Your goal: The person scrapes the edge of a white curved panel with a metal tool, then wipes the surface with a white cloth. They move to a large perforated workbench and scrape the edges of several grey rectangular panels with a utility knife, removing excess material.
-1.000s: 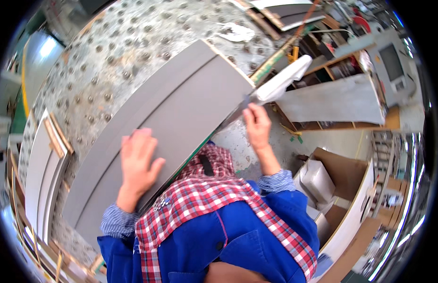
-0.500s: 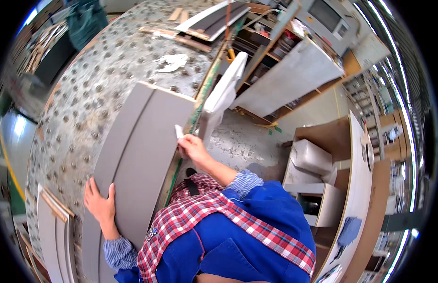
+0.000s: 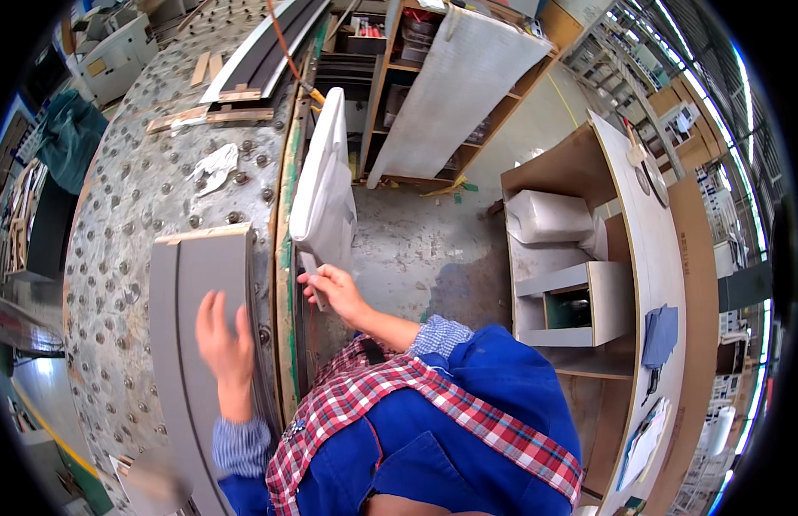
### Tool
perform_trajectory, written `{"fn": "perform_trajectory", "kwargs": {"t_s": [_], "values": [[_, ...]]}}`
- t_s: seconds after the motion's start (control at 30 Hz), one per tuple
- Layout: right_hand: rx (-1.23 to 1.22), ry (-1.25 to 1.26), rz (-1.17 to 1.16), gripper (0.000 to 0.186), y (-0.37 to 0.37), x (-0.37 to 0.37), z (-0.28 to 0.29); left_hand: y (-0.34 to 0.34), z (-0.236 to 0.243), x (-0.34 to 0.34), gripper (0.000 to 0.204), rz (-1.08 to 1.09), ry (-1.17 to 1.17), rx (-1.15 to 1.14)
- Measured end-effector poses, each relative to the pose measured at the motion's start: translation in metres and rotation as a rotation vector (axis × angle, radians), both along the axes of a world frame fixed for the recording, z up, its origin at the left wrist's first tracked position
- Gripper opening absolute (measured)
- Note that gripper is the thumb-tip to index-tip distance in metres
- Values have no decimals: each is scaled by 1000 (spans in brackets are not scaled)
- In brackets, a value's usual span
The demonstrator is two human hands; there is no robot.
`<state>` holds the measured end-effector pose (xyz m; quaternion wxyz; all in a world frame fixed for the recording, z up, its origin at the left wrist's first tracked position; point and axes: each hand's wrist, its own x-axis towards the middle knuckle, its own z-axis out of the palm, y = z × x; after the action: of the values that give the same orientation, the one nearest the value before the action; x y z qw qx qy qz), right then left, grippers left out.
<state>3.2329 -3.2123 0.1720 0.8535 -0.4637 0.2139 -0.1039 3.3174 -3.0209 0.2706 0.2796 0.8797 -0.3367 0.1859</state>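
A long grey panel with a dark groove [image 3: 180, 361] lies lengthwise on the studded metal table [image 3: 115, 258], along its right edge. My left hand [image 3: 227, 340] is open over the panel, fingers apart; I cannot tell if it touches. My right hand [image 3: 330, 288] grips a small, narrow, light grey piece [image 3: 313, 271] beside the table edge, just below a white padded, cloth-like slab [image 3: 322, 172] standing along that edge. A crumpled white rag [image 3: 214, 168] rests on the table beyond the panel.
Stacked strips [image 3: 253, 60] and an orange hose [image 3: 287, 60] are at the back. A shelving unit [image 3: 433, 95] stands ahead. An open board enclosure [image 3: 631, 301] holds a wrapped bundle [image 3: 549, 215] on my right. A teal bag [image 3: 72, 142] sits left beyond the table.
My view has swung, bringing the panel upright in frame. My right hand has closed on the small piece at the panel's edge. My left hand has shifted along the panel.
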Motion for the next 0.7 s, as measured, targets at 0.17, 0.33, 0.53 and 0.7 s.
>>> {"fn": "perform_trajectory", "kwargs": {"t_s": [0.17,0.33,0.53,0.7], "values": [[-26,55,-105,11,-68,-27,13,-161,-14,58,62,-96,196,188],[-17,61,-134,12,-138,-54,-6,-248,-50,110,63,-24,429,527],[-42,31,-158,11,-188,-56,-7,-308,-50,97,50,-77,514,623],[-295,-144,-231,15,-219,-33,0,-378,-35,91,51,-137,629,469]]}}
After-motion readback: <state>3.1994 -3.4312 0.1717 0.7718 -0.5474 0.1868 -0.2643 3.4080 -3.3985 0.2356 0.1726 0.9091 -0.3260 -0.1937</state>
